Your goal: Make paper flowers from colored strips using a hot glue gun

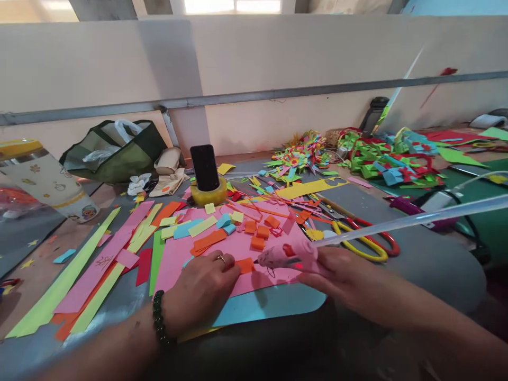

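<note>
My right hand (341, 272) is closed around a pink glue gun (288, 253), with a long clear glue stick (413, 218) running out of its back end to the right. The gun's dark tip meets or hovers just over the right end of a small orange paper strip (245, 265). My left hand (208, 283), with a ring and a dark bead bracelet, pinches that strip's left end against a pink paper sheet (234, 244). Several folded orange paper loops (257, 243) and orange, blue and yellow strips lie on the sheet beyond my hands.
Long paper strips (95, 259) spread across the left. A phone (205, 168) leans in a yellow tape roll (208, 191). Scissors with red and yellow handles (361, 244) lie right. Paper garlands (397, 159), a green bag (115, 151) and a tumbler (47, 182) stand farther out.
</note>
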`<state>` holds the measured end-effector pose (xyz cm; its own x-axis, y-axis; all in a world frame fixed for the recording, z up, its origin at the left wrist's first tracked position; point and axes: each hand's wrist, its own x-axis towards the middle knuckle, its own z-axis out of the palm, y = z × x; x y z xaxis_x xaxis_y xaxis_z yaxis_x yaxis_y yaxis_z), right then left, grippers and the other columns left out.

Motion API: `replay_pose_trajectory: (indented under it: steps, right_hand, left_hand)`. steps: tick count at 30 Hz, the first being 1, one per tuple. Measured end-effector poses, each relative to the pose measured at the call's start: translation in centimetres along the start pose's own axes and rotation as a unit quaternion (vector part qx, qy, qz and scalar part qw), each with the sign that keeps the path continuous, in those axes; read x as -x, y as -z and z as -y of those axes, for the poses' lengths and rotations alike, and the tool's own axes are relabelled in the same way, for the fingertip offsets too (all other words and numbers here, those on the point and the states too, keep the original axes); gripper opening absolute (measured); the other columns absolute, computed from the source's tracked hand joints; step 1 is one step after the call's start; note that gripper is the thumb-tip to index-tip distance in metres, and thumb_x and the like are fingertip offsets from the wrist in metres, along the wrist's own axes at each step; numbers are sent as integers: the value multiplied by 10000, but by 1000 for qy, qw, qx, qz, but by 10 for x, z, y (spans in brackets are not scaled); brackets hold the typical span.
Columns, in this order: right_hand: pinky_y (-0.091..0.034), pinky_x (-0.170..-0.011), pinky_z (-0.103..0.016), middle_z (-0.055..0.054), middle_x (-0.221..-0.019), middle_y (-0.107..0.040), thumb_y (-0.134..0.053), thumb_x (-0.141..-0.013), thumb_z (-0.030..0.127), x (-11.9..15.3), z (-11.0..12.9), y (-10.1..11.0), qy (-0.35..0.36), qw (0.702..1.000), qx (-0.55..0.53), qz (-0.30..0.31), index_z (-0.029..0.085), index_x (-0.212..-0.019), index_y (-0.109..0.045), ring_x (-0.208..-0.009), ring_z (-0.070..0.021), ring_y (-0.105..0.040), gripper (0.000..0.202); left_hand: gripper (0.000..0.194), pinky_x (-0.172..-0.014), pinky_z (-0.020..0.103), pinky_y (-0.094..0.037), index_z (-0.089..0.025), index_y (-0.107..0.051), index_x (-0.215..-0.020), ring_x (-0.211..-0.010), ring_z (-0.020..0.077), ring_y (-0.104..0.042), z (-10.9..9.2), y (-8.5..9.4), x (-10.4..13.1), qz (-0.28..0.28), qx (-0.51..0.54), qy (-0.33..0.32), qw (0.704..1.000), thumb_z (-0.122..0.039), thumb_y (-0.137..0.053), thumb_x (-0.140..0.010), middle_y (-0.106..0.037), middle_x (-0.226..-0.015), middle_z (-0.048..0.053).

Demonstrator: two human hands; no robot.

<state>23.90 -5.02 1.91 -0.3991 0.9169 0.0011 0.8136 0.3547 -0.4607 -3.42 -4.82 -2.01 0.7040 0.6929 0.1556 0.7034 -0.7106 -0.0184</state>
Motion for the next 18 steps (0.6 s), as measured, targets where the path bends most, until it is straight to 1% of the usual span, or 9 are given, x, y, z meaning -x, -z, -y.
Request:
replay_pose_trajectory:
  steps: [1, 3, 8, 10, 14, 18]
  right_hand:
    - [-432, -578, -282, -51, -724, -619, -452, -836, 601, -3, 1, -1, 11, 1000, 0, 25, 225, -739, -575, -631, -181, -556, 408]
    - [-434, -593, -288, -52, -733, -615, -418, -862, 591, -7, 4, -1, 14, 999, 3, 50, 220, -744, -555, -649, -182, -565, 412]
    - [-438, -607, -288, -32, -711, -607, -414, -874, 586, -6, 11, 3, 21, 997, -11, 78, 234, -767, -556, -642, -178, -574, 394]
    - [-434, -611, -286, -25, -705, -603, -416, -877, 583, -6, 11, 3, 19, 997, -17, 78, 231, -752, -546, -640, -173, -570, 395]
    - [-414, -600, -287, -31, -691, -589, -421, -860, 610, -11, 10, 0, -5, 999, -3, 52, 208, -715, -510, -634, -170, -553, 436]
    - [-426, -614, -278, -30, -704, -598, -410, -864, 611, -8, 15, 7, -4, 997, -17, 76, 196, -734, -552, -643, -163, -553, 457]
  left_hand:
    - [243, -637, 341, -493, -195, -626, -954, -813, 223, -593, 0, 0, 0, 2, -6, -3, 1000, -113, -409, -881, -653, -922, 88]
    - [240, -634, 339, -493, -192, -620, -970, -819, 224, -590, 0, 0, -1, 3, -11, -5, 1000, -110, -413, -880, -651, -926, 88]
    - [208, -631, 347, -500, -183, -614, -916, -813, 227, -582, -2, 2, -2, 10, -7, -3, 1000, -110, -423, -876, -643, -905, 78]
    - [203, -632, 346, -501, -183, -615, -914, -806, 224, -580, -3, 2, -2, 11, -7, -4, 1000, -111, -428, -876, -642, -897, 76]
    - [198, -632, 337, -499, -180, -618, -929, -806, 220, -578, -2, 1, -1, 4, -13, -4, 1000, -114, -439, -876, -642, -901, 77]
    - [172, -636, 340, -502, -180, -611, -906, -805, 218, -575, -3, 3, -1, 11, -8, -1, 1000, -111, -458, -868, -638, -892, 65]
